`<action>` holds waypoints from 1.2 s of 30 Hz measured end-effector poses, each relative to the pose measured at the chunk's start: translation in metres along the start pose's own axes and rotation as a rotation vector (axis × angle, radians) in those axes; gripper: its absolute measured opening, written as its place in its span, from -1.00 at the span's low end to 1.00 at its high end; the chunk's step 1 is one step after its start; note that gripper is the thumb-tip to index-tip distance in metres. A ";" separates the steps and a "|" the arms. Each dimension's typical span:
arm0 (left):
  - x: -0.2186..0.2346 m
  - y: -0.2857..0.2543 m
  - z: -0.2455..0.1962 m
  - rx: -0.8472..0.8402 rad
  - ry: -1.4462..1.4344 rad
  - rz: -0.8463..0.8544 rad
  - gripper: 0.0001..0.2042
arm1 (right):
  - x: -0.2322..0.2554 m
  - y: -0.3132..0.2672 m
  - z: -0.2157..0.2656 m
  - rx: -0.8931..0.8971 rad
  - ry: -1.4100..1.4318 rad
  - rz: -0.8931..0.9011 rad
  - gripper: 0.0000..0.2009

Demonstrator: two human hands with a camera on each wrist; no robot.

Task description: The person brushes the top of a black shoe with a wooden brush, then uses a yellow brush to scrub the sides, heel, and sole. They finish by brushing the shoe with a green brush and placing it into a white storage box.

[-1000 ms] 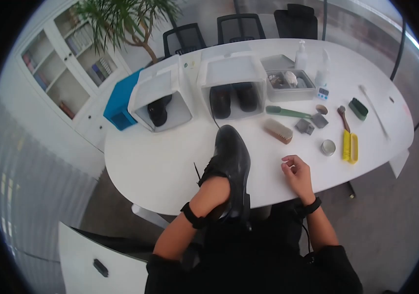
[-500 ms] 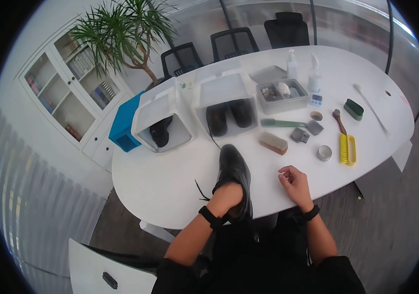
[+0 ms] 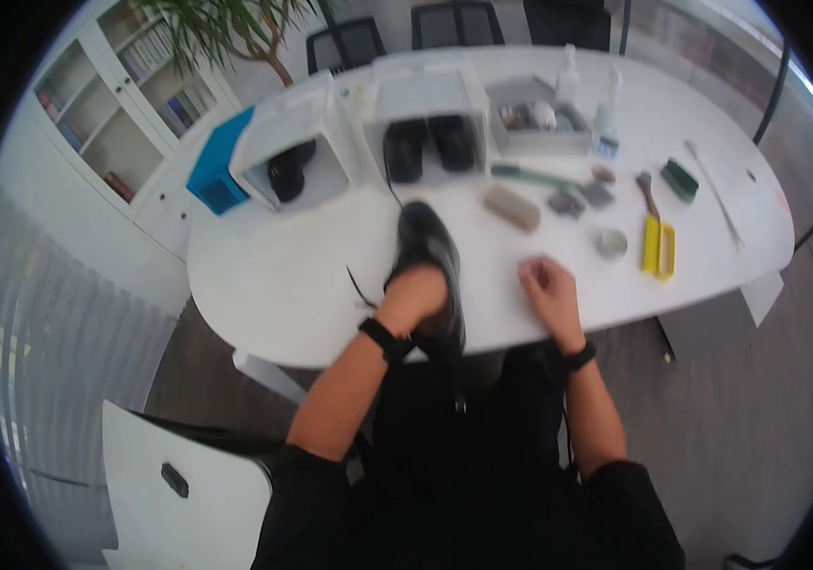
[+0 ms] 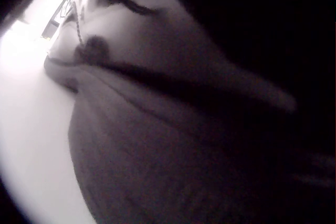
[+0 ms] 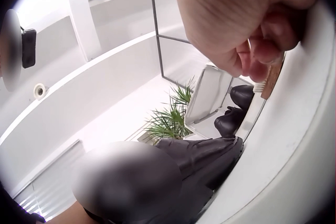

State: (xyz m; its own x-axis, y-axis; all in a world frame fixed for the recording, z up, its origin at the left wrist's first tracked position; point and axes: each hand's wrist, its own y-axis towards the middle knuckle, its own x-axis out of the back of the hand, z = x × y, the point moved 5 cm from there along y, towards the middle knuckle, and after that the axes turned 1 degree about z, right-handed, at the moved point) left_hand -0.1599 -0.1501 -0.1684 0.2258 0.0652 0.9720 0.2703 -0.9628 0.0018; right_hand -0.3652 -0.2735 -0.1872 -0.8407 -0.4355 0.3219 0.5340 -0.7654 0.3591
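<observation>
Head view: the probably stiff shoe point(image 3: 425, 231) suits holding from inside, left hand point(image 3: 419, 293) there, grip untellable, right hand point(image 3: 552, 293) loosely curled, empty.

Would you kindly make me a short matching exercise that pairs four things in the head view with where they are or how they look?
Column one:
1. Left hand
2. Blue box
3. Yellow brush
4. Right hand

Column two:
A. Beside a white box
B. Loosely curled
C. Inside a black shoe
D. Right of the round tin

Pairs: 1-C, 2-A, 3-D, 4-B.
</observation>
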 end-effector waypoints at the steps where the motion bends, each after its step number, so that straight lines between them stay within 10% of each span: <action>1: -0.005 0.002 0.004 -0.008 -0.004 0.086 -0.74 | 0.003 0.000 0.008 -0.019 -0.087 0.026 -0.85; 36: -0.028 -0.010 0.013 -0.030 -0.147 -0.052 -0.78 | -0.004 -0.004 0.001 -0.169 0.193 0.012 -0.90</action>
State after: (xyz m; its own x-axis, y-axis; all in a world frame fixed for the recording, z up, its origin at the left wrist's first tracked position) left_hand -0.1564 -0.1392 -0.1992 0.3475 0.1512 0.9254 0.2580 -0.9642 0.0607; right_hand -0.3644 -0.2682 -0.1894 -0.8445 -0.5152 0.1463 0.5353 -0.8209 0.1992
